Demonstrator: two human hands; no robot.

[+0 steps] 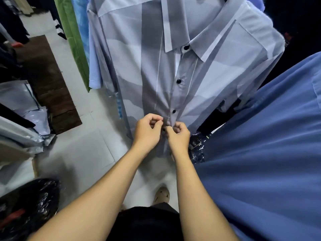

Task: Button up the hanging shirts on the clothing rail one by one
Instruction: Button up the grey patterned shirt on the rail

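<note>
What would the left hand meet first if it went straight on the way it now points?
The grey shirt: the left hand pinches its front edge beside the right hand, so it would press into that fabric at once. What hangs behind the shirt is hidden.

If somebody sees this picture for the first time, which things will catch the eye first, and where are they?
First comes the grey patterned shirt, which hangs in the centre with black buttons down its front. Just below the lowest fastened one, the left hand and the right hand pinch the shirt front together. A large blue garment fills the right side.
</note>
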